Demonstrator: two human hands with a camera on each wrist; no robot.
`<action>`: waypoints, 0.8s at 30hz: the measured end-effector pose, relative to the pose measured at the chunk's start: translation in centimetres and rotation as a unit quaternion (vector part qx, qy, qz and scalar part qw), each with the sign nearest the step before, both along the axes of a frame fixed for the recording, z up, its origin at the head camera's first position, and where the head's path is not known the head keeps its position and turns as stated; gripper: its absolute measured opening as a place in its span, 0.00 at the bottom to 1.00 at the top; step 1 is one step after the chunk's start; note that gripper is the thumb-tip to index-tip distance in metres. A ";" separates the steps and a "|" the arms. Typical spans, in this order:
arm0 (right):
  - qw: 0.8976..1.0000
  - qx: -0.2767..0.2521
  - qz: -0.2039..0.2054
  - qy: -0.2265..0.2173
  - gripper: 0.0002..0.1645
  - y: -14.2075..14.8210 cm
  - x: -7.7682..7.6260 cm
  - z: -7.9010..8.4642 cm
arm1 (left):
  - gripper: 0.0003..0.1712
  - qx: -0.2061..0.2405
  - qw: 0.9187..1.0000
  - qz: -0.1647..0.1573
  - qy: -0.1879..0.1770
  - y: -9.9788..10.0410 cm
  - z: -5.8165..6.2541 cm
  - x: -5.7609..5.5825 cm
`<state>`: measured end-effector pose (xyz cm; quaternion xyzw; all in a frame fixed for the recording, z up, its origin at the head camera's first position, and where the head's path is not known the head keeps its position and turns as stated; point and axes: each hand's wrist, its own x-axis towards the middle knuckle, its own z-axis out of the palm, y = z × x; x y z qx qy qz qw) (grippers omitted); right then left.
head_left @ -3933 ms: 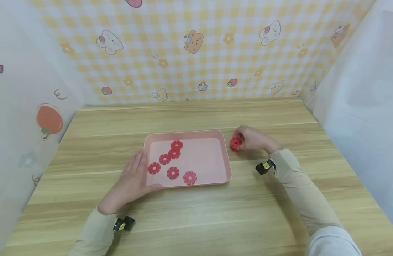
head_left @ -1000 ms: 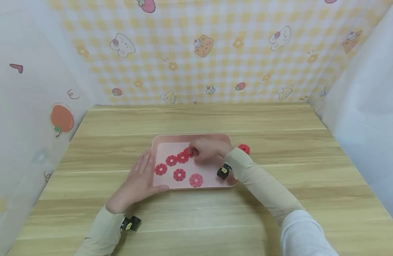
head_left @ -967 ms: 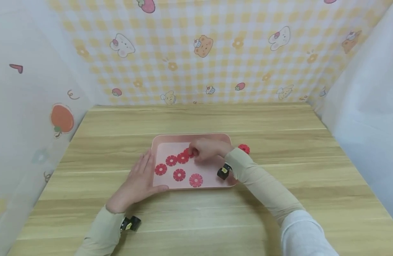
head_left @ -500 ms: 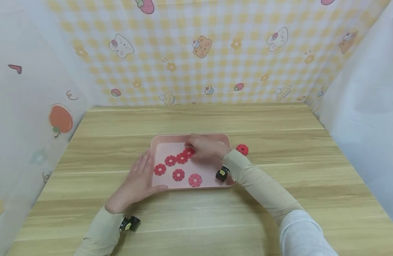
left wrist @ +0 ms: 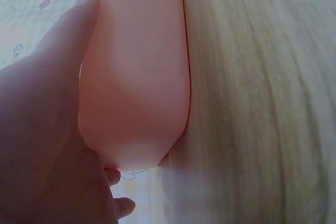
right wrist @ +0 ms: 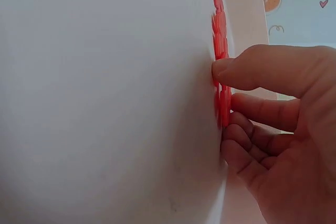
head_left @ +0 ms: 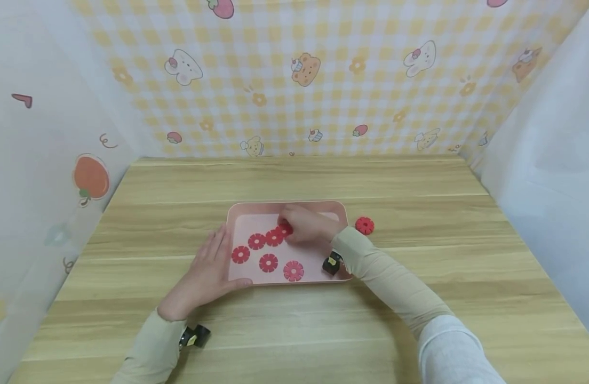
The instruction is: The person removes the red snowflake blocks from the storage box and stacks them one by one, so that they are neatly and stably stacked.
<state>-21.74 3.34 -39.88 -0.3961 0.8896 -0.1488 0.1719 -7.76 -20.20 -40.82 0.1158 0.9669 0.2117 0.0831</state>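
Observation:
My left hand (head_left: 205, 272) lies spread against the left end of a pink tray (head_left: 289, 282), its fingers along the left side and its thumb on the near rim. Inside the tray my right hand (head_left: 304, 223) pinches a red notched snowflake disc (head_left: 285, 230) between thumb and fingers. That disc overlaps a second red disc (head_left: 274, 237), at the upper end of a slanting row. In the right wrist view the thumb presses one face of the red disc (right wrist: 225, 100), and the fingers are at the other.
A red disc (head_left: 365, 225) lies on the wooden table just right of the tray. Loose in the tray's front half are a red disc (head_left: 268, 262) and a pinker disc (head_left: 293, 271). A checked cloth (head_left: 256, 64) hangs behind the table.
From beside the disc on the table, my right hand has moved left into the tray. The row's upper disc now sits farther right. Over the last second only the right fingers shift slightly.

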 end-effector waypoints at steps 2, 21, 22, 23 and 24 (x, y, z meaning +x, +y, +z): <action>1.000 -0.001 -0.004 -0.001 0.24 0.1 0.0 -0.1 | 0.71 0.001 1.000 0.001 0.001 0.0 0.0 0.0; 0.995 -0.030 -0.078 -0.057 0.25 2.8 0.1 2.3 | 0.69 -0.009 1.000 -0.002 0.006 0.1 0.4 0.3; 0.995 -0.033 -0.078 -0.053 0.24 3.0 0.1 2.5 | 0.69 -0.008 1.000 -0.002 0.006 0.1 0.4 0.3; 0.995 -0.035 -0.078 -0.049 0.24 3.3 0.0 2.6 | 0.69 -0.006 1.000 -0.002 0.007 0.1 0.4 0.3; 0.996 -0.038 -0.075 -0.043 0.23 3.5 0.0 2.8 | 0.69 -0.006 1.000 -0.003 0.007 0.1 0.4 0.3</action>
